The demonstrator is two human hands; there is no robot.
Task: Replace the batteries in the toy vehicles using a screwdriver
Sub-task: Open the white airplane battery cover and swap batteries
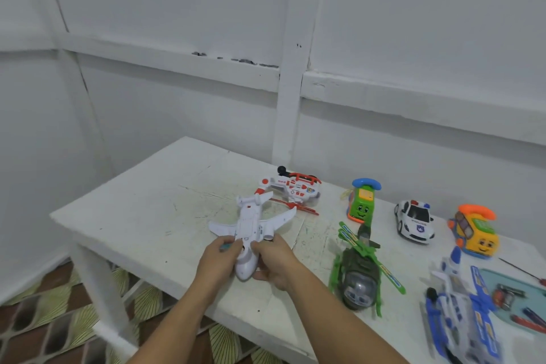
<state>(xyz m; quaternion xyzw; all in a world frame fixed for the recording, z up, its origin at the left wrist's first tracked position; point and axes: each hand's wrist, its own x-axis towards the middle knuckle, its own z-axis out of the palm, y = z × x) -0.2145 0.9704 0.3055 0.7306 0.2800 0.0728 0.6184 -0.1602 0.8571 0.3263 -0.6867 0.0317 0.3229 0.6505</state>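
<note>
The white plastic toy airplane (251, 230) lies on the white painted tabletop (147, 216), nose between the left hand (217, 260), gripping a small teal object (226, 246), and the right hand (277, 263). Behind it lies a red-and-white toy helicopter (295, 188); right of it, a green toy helicopter (359, 272). Farther right, a blue-and-white toy airplane (461, 313) lies beside a teal tray (496, 278) holding batteries (505, 295).

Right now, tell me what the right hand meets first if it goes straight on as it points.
The right hand would meet the white toy plane, whose nose it holds; beyond, probably the left hand.
</note>
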